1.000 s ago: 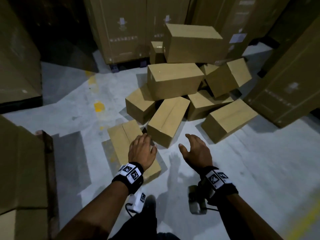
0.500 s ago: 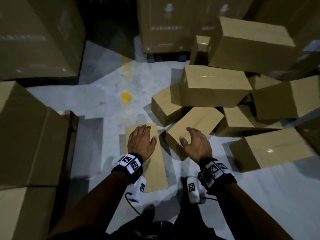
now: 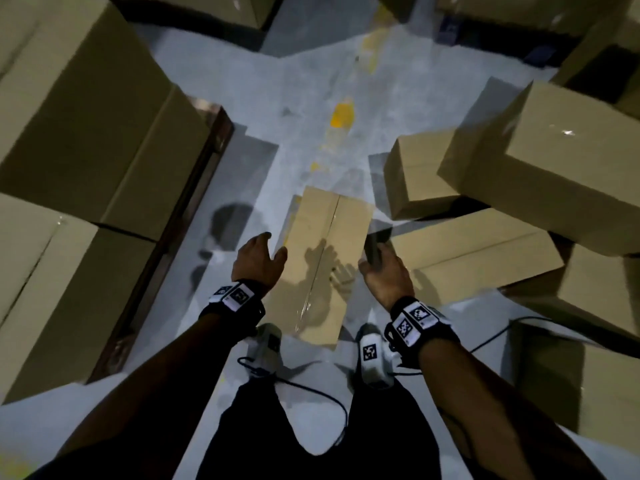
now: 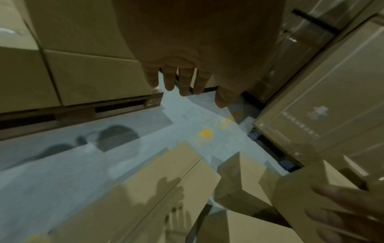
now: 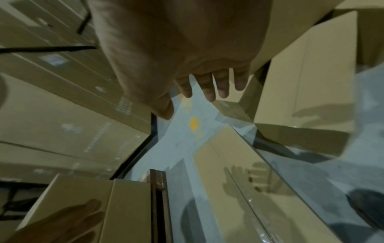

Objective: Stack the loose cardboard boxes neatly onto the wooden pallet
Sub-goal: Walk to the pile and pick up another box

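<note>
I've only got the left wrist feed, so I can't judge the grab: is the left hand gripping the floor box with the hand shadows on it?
Observer: Not yet. In the head view the left hand hovers open beside the box, at its left long edge, thumb nearest it.
Operator: And the right hand?
Observer: The right hand is at the opposite long edge, fingers spread, holding nothing.
Operator: Is there room for fingers on that side?
Observer: It looks tight: another box lies close beside that edge.
</note>
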Action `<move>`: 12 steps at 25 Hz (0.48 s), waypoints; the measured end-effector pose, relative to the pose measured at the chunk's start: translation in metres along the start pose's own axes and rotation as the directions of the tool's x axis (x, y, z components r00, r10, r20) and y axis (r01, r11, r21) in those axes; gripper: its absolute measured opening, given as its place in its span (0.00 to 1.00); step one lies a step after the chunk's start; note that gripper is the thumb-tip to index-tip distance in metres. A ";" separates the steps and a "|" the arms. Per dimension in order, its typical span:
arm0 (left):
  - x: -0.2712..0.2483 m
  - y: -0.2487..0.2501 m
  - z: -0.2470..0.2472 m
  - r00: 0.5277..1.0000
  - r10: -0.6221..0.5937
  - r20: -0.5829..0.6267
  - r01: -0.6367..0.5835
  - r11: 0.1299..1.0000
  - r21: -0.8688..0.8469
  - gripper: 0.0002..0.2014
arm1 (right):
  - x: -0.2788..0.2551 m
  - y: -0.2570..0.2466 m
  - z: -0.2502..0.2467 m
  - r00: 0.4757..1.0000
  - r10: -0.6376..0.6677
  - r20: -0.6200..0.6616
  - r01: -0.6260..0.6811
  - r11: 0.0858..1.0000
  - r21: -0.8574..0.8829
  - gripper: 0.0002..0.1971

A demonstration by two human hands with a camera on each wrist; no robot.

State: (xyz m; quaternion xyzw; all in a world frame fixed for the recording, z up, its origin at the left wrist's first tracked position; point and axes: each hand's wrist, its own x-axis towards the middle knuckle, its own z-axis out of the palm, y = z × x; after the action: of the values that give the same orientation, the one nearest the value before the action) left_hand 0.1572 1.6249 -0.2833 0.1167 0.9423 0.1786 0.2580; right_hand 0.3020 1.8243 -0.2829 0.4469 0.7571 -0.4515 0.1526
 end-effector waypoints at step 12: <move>0.183 -0.139 0.233 0.984 -0.097 0.150 0.118 0.983 -0.143 0.42 | 0.196 0.136 0.200 0.956 0.280 -0.089 -0.217 0.878 0.427 0.51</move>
State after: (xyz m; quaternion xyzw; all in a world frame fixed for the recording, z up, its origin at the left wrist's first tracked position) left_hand 0.1091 1.6201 -0.6066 0.0582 0.9100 0.2265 0.3422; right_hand 0.2695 1.7918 -0.5908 0.5950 0.5899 -0.5432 0.0548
